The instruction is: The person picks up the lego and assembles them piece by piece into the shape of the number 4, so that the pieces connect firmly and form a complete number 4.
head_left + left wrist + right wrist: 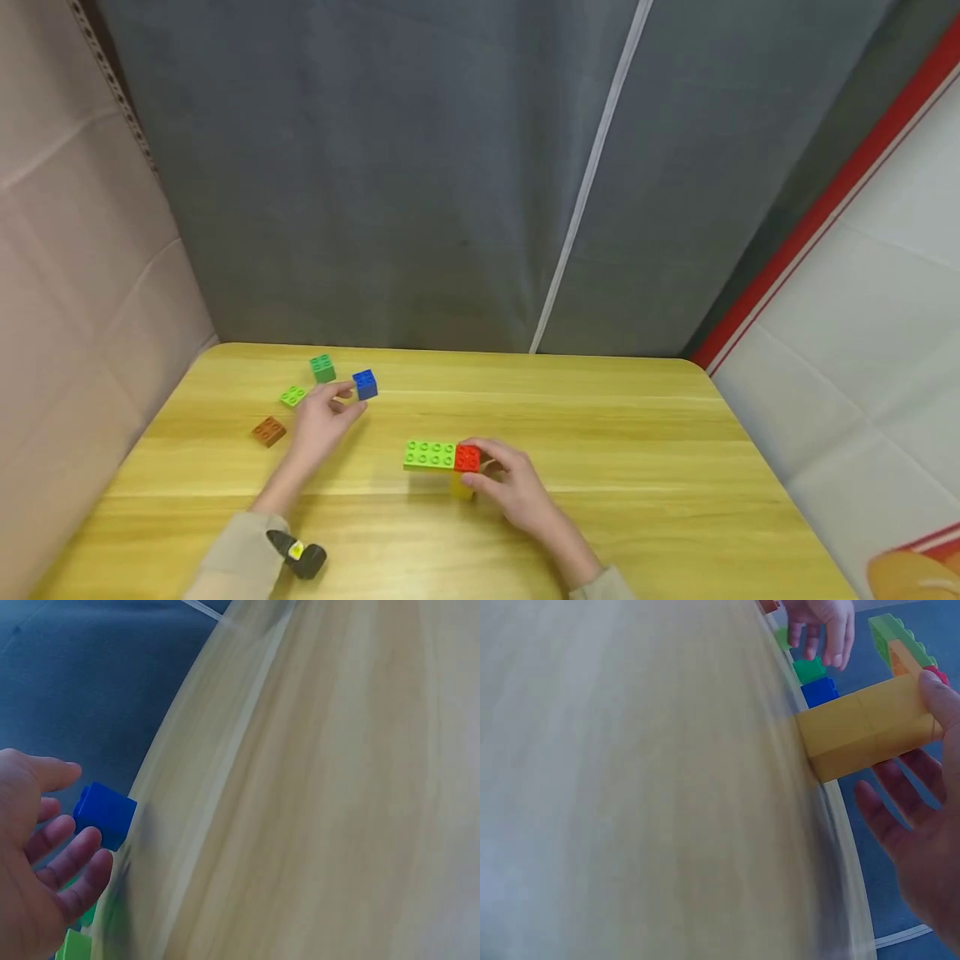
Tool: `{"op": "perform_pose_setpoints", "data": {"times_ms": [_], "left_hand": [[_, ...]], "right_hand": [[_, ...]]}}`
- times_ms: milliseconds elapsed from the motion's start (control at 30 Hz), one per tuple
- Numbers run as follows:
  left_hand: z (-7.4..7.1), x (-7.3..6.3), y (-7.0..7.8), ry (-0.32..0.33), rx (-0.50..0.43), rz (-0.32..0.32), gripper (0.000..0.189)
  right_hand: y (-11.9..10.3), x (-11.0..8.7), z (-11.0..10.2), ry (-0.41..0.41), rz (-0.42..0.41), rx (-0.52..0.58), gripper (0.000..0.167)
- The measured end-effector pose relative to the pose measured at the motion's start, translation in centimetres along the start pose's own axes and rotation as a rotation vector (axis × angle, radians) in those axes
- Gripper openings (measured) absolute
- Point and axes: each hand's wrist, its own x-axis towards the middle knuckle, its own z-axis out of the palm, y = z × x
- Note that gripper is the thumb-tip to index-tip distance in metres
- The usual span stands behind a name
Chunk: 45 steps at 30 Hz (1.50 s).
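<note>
My left hand (324, 414) reaches toward a blue building brick (365, 385) on the table, thumb and fingers spread beside it. In the left wrist view a gap shows between the thumb and the blue brick (106, 815); finger contact is hard to tell. With thumb and fingers, my right hand (517, 492) grips a brick structure by its red brick (467, 457). Yellow bricks (866, 726) form its upright column beneath. From the top, a long light green brick (429, 455) sticks out leftward. An orange piece (904, 660) shows under it in the right wrist view.
Around the left hand lie a dark green brick (322, 368), a light green brick (292, 397) and an orange-brown brick (269, 431). The wooden table (600, 417) ends at a grey curtain (375, 183). A black wrist device (303, 557) sits at the left sleeve.
</note>
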Motion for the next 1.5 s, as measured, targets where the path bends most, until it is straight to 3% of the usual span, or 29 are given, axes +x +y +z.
{"op": "perform_pose_setpoints", "data": {"times_ms": [267,400,533,700,867,1067,1500], "left_hand": [[1.3,1.7,-0.3,-0.03,-0.023,-0.148,0.058],[1.4,2.2,-0.8,-0.039,-0.031,-0.189,0.063],[1.5,2.7,-1.1,-0.048,-0.021,-0.164,0.07],[1.7,3.5,-1.7,-0.127,-0.014,-0.111,0.081],[1.8,4.1,-1.8,-0.166,-0.024,-0.13,0.068],[1.7,3.8,-1.5,-0.151,-0.049,-0.192,0.049],[1.3,2.5,-1.8,-0.167,-0.105,-0.245,0.047]], "right_hand": [[-0.2,0.9,-0.2,-0.062,0.067,0.061,0.036],[-0.2,1.1,-0.2,-0.094,0.103,0.101,0.037],[-0.4,1.1,-0.3,-0.101,0.129,0.107,0.036],[-0.4,0.9,-0.4,-0.103,0.132,0.103,0.037],[-0.2,0.7,-0.2,-0.113,0.147,0.107,0.038],[-0.2,0.6,0.0,-0.111,0.162,0.117,0.038],[0.0,0.5,0.7,-0.067,0.197,0.124,0.037]]}}
